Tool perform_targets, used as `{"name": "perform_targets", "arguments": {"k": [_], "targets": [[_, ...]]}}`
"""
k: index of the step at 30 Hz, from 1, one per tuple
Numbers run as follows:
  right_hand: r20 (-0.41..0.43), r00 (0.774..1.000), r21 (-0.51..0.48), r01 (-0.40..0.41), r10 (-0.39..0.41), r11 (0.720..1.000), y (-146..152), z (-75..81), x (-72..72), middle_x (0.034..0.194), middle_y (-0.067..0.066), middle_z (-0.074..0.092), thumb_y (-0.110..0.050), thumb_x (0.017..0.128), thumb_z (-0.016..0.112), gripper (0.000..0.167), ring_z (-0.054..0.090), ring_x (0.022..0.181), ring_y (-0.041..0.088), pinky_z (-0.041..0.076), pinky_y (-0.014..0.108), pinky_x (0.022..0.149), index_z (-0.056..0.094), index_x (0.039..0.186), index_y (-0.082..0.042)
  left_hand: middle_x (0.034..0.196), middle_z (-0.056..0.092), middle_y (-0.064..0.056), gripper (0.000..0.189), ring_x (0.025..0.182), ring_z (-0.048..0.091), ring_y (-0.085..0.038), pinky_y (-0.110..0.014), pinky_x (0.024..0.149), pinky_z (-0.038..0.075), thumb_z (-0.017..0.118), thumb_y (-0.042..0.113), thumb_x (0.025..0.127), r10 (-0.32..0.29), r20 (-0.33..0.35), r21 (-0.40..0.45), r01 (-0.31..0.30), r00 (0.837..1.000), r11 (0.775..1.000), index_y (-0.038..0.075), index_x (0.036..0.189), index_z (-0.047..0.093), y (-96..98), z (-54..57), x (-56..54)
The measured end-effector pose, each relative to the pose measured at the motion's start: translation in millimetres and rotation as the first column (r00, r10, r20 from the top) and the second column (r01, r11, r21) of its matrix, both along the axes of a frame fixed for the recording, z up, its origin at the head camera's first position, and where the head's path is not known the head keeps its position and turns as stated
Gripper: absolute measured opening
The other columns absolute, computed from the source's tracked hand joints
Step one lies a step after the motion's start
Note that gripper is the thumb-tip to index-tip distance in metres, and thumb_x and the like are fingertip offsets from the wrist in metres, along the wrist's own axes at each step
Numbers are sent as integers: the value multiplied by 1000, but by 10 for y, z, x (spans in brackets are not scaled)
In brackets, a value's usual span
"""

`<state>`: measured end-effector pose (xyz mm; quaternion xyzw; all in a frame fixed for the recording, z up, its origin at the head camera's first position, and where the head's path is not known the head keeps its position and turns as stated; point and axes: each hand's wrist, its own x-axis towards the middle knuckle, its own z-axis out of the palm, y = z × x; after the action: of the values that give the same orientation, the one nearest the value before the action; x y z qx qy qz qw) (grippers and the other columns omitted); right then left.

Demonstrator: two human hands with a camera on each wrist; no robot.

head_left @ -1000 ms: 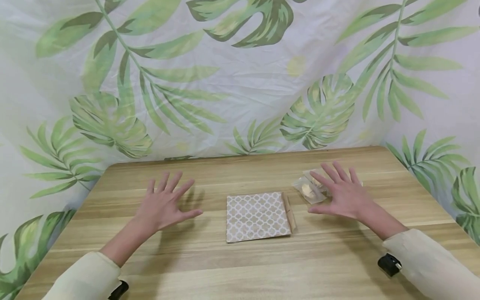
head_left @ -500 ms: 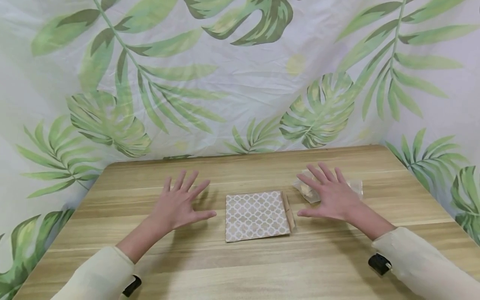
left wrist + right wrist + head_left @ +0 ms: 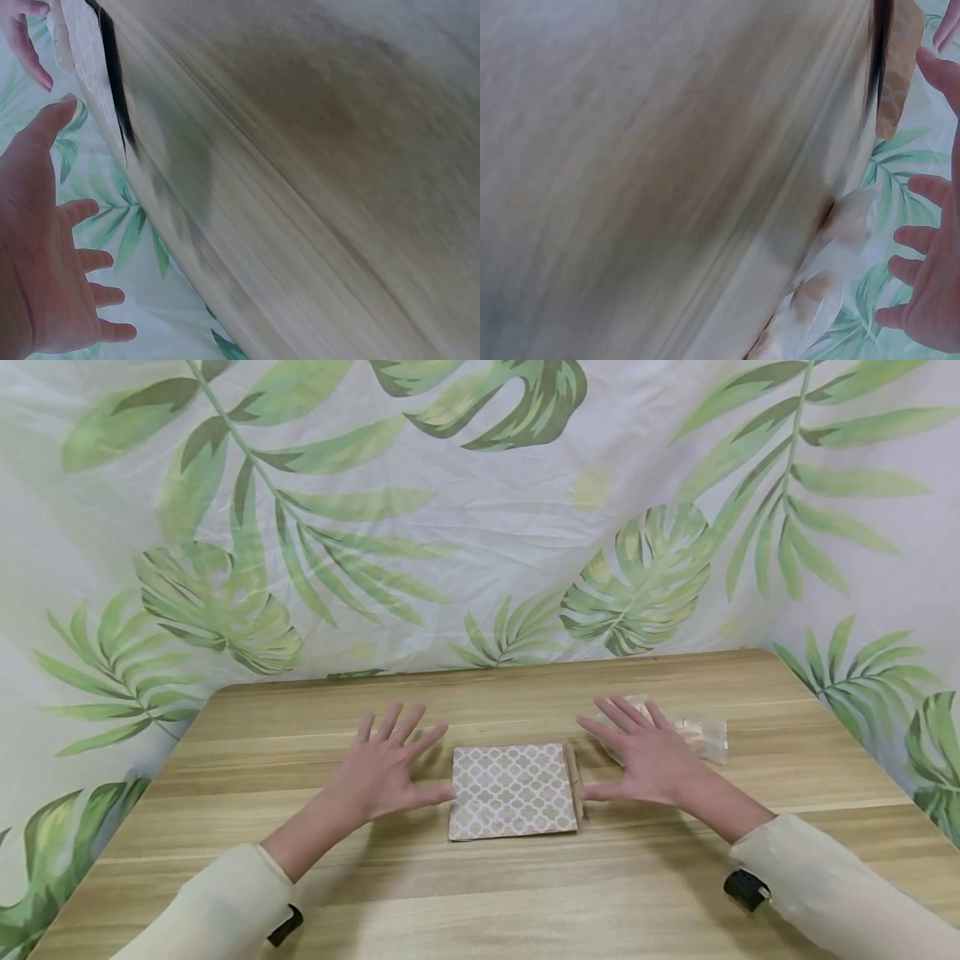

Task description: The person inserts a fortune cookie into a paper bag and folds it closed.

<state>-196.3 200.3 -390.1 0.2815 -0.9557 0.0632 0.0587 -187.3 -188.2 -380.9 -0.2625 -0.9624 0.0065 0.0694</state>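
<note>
A folded paper bag (image 3: 513, 791) with a white lattice pattern lies flat mid-table, its brown side fold showing on the right. My left hand (image 3: 382, 772) hovers at its left side, fingers spread and straight, thumb tip overlapping the bag's edge from above. On the other side, my right hand (image 3: 648, 760) is spread the same way, its thumb pointing at the brown fold. Both wrist views show the hands held above the table, holding nothing. Partly hidden behind the right hand are clear packets (image 3: 708, 739) with pale contents; the right wrist view shows these packets (image 3: 810, 292) lying in a row.
The wooden table (image 3: 465, 902) runs back to a leaf-printed cloth (image 3: 495, 552) hanging behind it. More of that cloth hangs at the left and right sides. Black wrist devices (image 3: 746, 890) sit under both sleeves.
Both spread hands have moved inward, the left one to the right and the right one to the left, toward the bag's sides. The bag and packets stay in place.
</note>
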Motion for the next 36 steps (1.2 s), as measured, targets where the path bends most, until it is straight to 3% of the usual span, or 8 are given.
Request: {"name": "perform_targets", "arguments": {"k": [7,12,17,23,30,36], "targets": [[2,999,-45,-43,43,998,-60,17,-2,164,19,36,-73,81,69,97,30,152,42,27,68,117,49,155,-13,166,32,-18,94,152,25,-47,-70,118,23,63,77,84,-37,33,-19,37,999,999,20,156,48,146,-7,-3],[-7,994,-118,-112,112,987,-114,25,4,159,20,44,-65,83,73,90,38,147,45,37,67,111,54,151,-10,163,37,-20,92,150,31,-48,-70,116,28,64,75,84,-95,44,-20,96,994,995,18,155,50,250,-23,-4],[-7,986,-176,-166,167,970,-184,23,25,150,21,53,-55,84,77,80,48,139,44,42,62,110,59,145,-7,162,39,-21,91,149,32,-49,-70,116,28,66,72,86,-156,109,21,154,982,988,14,155,49,335,-30,-4],[75,985,-229,-137,158,964,-260,31,63,141,20,59,-48,85,80,75,56,129,38,49,57,105,61,143,-4,161,42,-18,91,148,35,-48,-65,117,30,67,68,88,-214,174,43,209,961,977,11,155,48,414,-36,9],[90,982,-262,-140,169,955,-295,1,68,126,15,61,-40,85,84,68,61,112,30,55,48,95,64,137,0,151,54,-16,85,141,46,-43,-63,112,39,67,68,89,-208,192,25,208,959,978,12,151,53,404,-95,28],[143,976,-278,-116,161,953,-302,-8,54,119,11,61,-31,85,83,55,62,106,26,56,46,92,69,130,-1,150,55,-17,83,139,48,-42,-62,111,40,67,68,89,-197,193,18,197,961,980,13,150,55,345,-130,44]]}}
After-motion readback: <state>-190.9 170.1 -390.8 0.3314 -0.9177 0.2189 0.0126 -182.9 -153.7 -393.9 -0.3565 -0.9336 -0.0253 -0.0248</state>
